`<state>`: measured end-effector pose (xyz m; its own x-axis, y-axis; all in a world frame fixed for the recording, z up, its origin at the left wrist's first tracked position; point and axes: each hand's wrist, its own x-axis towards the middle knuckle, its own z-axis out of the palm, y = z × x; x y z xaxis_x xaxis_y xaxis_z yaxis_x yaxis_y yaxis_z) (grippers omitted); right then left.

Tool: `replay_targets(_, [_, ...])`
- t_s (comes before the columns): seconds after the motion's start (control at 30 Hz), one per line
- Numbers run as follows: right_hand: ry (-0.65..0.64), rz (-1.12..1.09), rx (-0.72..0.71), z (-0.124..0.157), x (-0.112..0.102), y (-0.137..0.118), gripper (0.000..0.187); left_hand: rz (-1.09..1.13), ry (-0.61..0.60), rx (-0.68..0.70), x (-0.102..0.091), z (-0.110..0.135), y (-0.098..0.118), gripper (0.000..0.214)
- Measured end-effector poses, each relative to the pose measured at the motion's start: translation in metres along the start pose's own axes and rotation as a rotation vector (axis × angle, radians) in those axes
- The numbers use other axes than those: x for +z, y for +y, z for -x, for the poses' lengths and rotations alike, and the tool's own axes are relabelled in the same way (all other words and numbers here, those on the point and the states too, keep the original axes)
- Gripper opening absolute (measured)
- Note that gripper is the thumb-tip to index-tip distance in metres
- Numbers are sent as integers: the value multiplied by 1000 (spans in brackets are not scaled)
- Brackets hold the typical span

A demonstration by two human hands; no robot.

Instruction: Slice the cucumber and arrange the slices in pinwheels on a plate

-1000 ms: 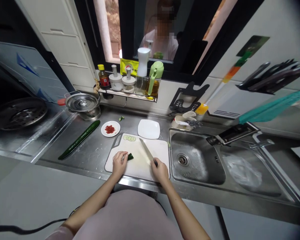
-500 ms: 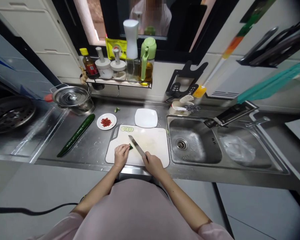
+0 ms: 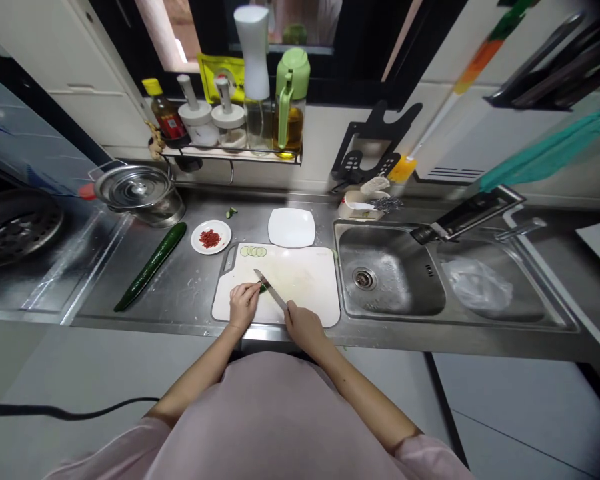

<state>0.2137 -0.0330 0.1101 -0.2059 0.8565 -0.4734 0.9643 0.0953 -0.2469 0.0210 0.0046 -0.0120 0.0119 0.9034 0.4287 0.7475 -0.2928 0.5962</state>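
Observation:
On the white cutting board (image 3: 305,277), my left hand (image 3: 243,307) pinches a small dark green cucumber piece (image 3: 263,288), mostly hidden by the fingers and the blade. My right hand (image 3: 305,327) is closed round the handle of a kitchen knife (image 3: 275,294), whose blade slants up and left against the piece. Several pale cucumber slices (image 3: 253,251) overlap in a row at the board's upper left. A whole cucumber (image 3: 151,267) lies on the steel counter to the left. Behind the board sits a white square plate (image 3: 291,227).
Left of the board's far corner stands a small plate (image 3: 225,230) of chopped red pieces. A lidded steel pot (image 3: 157,207) is further left. The sink (image 3: 395,273) adjoins the board on the right. Bottles and jars line a wall rack (image 3: 215,152).
The knife has moved slightly left and now meets the cucumber piece, where a gap showed before. My left hand keeps its pinch. The whole view has shifted a little.

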Motion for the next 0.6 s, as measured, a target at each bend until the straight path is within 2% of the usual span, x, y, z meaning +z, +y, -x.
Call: replay_targets(0.6, [-82,49,-31,1,3,-11,23,39,-41,3,-3,-3,4,19])
